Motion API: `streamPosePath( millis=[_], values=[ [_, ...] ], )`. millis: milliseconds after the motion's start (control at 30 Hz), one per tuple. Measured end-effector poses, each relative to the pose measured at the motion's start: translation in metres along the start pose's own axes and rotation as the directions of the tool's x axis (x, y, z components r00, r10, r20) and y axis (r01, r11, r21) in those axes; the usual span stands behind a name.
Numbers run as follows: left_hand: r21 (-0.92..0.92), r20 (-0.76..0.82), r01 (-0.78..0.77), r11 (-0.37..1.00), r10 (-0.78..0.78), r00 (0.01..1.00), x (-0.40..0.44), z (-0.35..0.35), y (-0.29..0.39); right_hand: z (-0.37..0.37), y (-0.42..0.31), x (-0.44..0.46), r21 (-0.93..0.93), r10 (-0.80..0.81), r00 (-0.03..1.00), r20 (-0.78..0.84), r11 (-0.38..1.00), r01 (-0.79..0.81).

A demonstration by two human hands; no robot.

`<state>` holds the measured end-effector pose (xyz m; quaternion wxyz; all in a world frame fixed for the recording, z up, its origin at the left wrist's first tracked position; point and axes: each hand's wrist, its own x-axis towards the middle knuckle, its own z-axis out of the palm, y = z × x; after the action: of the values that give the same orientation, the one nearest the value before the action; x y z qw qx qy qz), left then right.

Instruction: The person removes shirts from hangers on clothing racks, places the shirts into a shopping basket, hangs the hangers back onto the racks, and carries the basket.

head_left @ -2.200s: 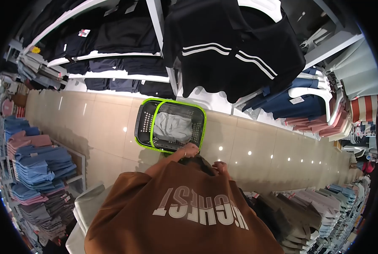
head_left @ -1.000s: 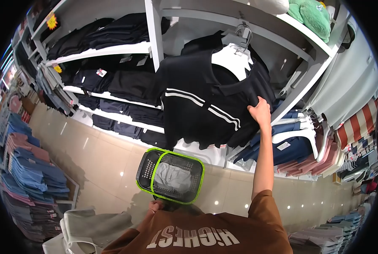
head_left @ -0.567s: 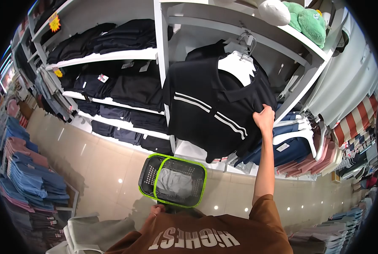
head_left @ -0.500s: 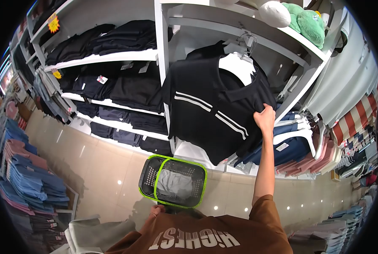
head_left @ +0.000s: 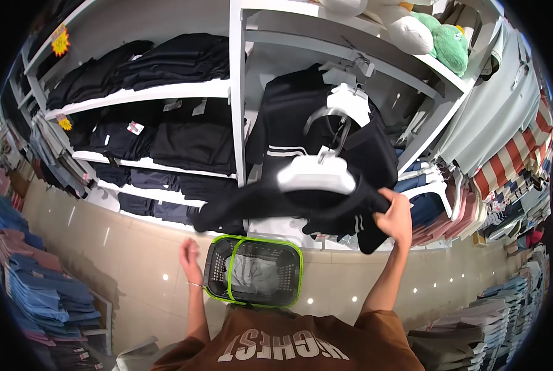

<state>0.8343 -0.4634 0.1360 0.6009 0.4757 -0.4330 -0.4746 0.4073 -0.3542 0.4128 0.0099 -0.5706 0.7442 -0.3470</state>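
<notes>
A dark polo shirt on a white hanger is off the rack, its hook free in the air. My right hand grips the shirt at its right shoulder. Near the shirt's left end, my left hand is raised with curled fingers; whether it is empty is hard to tell. Just right of it stands a black basket with a green rim, holding a folded grey garment. Behind the held shirt, more dark shirts hang on the rack.
White shelves with stacked dark clothes are at the left. Green and white plush toys sit on the top shelf. Blue and pink garments hang at the right. Folded blue clothes are stacked at the lower left.
The dark shirt has come off the rack toward me on its hanger, moved by my right hand. My left hand has left the basket's near side and risen to its left.
</notes>
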Motion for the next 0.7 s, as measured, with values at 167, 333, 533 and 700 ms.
streamPosePath(
  millis=[167, 333, 533, 700],
  values=[
    [-0.315, 0.141, -0.171, 0.934, 0.224, 0.964, 0.038, 0.027, 0.106, 0.025, -0.033, -0.018, 0.061, -0.047, 0.99, 0.132, 0.997, 0.04],
    [-0.27, 0.298, -0.07, 0.96, 0.153, 0.942, 0.036, 0.011, 0.126, 0.058, -0.035, -0.022, 0.075, 0.055, 0.969, 0.242, 0.994, -0.075],
    [-0.118, 0.369, -0.072, 0.99, 0.111, 0.923, 0.064, 0.004, 0.137, 0.082, -0.041, -0.041, 0.04, 0.176, 0.897, 0.405, 0.977, -0.21],
    [-0.032, 0.478, -0.045, 0.998, 0.055, 0.877, 0.084, 0.004, 0.134, 0.134, -0.044, -0.066, 0.151, 0.156, 0.893, 0.423, 0.959, -0.24]
  ],
)
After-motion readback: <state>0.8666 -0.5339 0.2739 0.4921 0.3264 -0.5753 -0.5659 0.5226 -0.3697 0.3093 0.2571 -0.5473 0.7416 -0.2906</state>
